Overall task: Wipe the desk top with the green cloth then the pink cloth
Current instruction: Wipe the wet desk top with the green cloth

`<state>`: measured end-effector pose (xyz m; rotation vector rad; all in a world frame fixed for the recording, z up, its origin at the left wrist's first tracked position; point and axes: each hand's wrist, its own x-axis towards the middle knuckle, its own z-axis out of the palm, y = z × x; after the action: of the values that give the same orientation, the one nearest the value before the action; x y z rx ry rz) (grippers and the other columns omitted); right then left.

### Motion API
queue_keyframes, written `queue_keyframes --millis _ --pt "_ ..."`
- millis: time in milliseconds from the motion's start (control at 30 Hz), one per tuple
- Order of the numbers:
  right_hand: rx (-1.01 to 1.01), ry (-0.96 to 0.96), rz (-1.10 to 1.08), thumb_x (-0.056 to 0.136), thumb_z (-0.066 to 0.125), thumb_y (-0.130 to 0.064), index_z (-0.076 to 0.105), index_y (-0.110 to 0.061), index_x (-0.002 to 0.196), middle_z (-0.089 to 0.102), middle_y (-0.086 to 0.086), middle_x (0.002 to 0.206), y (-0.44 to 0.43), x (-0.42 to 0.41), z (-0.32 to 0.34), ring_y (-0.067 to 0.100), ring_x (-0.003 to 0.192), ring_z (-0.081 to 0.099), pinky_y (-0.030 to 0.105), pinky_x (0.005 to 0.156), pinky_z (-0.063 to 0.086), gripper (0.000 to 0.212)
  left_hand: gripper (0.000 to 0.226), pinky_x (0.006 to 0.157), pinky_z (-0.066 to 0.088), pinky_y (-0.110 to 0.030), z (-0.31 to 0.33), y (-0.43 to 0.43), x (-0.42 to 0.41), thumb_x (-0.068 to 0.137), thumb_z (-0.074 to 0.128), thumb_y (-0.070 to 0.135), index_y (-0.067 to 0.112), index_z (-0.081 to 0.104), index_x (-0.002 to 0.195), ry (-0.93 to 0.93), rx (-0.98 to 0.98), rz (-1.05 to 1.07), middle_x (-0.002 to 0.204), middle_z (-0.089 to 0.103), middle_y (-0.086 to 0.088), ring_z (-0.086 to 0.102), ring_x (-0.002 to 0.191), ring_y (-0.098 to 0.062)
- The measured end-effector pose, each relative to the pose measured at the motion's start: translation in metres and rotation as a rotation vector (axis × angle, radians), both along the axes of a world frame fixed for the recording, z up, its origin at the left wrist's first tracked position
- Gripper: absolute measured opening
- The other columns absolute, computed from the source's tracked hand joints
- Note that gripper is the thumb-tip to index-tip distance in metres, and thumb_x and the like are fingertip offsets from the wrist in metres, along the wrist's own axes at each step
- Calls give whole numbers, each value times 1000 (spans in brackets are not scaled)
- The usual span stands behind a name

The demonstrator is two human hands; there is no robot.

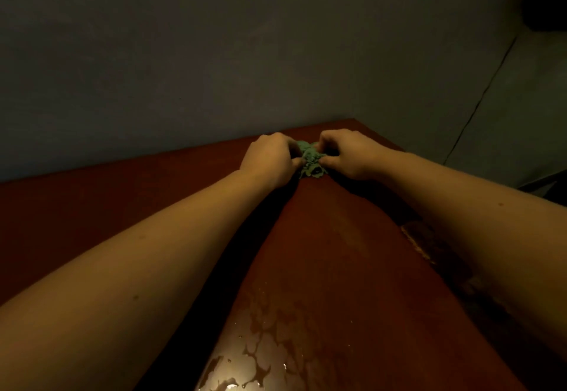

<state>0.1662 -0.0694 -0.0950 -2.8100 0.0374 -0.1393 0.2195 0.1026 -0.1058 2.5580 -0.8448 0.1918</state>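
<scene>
The green cloth (310, 160) lies bunched up on the reddish-brown desk top (322, 237), near the far right corner. My left hand (270, 159) grips its left side and my right hand (349, 154) grips its right side, fingers curled into the fabric. Both arms stretch forward over the desk. A wet patch (260, 344) glistens on the near part of the desk. No pink cloth is in view.
A grey-blue wall (214, 53) runs along the desk's far edge. A second wall (521, 108) stands beyond the right edge, with a thin dark cable (478, 99) down it. The desk's right edge (417, 246) is chipped.
</scene>
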Motion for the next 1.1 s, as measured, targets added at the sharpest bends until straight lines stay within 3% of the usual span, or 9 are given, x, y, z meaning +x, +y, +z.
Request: queue_keyframes --millis 167,300,433,567,700,933,1100 --pt "-47 77 89 92 64 -33 50 -31 88 61 -7 105 0 -48 5 16 95 58 32 75 42 15 24 86 49 -31 -7 20 -36 91 68 41 28 73 110 -27 4 -72 112 72 6 65 105 -16" --pt "-20 44 118 92 64 -35 48 -36 86 64 -3 115 0 -71 2 19 107 61 42 86 50 17 21 86 52 -34 -8 18 -49 91 67 42 28 74 106 -20 -15 -85 108 73 5 66 101 -16" --pt "-20 -5 -1 94 62 -29 50 -28 94 62 0 115 1 -52 1 18 101 57 30 77 39 12 22 90 52 -37 -1 2 -47 91 68 39 27 73 108 6 -16 -21 111 72 2 65 105 -20" --pt "-50 50 1 93 63 -29 51 -26 95 59 -2 108 6 -64 6 21 103 57 31 77 39 13 23 90 51 -36 -3 6 -58 91 67 39 26 72 110 7 -1 -29 112 72 2 65 105 -20" --pt "-95 96 76 93 63 -34 52 -28 94 60 -4 104 5 -95 7 21 95 59 39 77 48 13 23 86 50 -33 -7 18 -74 92 67 39 26 73 110 -5 10 -114 110 73 5 66 102 -16" --pt "-35 19 -91 95 60 -29 52 -23 101 61 5 109 10 -78 1 24 93 57 33 73 43 11 21 85 50 -36 3 -3 -76 93 66 35 23 71 109 29 28 -23 110 72 0 65 103 -23" --pt "-119 101 -1 95 60 -30 49 -25 95 57 -3 93 17 -115 6 15 79 54 27 60 36 11 22 88 53 -37 0 16 -104 94 64 35 23 70 112 38 47 -100 111 71 2 65 101 -20"
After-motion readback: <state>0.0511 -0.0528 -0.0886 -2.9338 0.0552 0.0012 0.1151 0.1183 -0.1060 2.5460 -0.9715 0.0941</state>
